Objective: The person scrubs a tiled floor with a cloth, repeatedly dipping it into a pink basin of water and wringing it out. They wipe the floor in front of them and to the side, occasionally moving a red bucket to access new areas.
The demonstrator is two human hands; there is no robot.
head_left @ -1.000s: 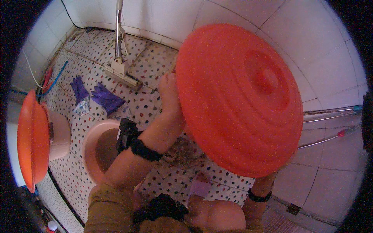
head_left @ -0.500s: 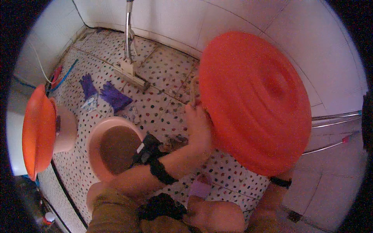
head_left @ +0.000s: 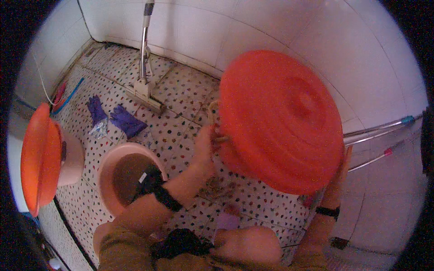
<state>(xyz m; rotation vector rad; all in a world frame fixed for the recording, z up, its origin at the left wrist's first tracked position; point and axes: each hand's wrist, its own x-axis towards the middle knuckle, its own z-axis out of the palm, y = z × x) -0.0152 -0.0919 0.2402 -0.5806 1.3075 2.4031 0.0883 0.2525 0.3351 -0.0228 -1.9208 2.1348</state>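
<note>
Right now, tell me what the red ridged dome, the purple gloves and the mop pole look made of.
Red ridged dome: probably moulded plastic, fairly matt, going by its even colour and rounded ridges.
Purple gloves: likely rubber, since they lie limp; image grain leaves finish open.
Mop pole: apparently polished metal, silvery with bright streaks.

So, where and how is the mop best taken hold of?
Probably around its upper metal pole, coming from the near side: the pole is slim, straight and nearly upright, while the wide head sits low on the floor.
</note>
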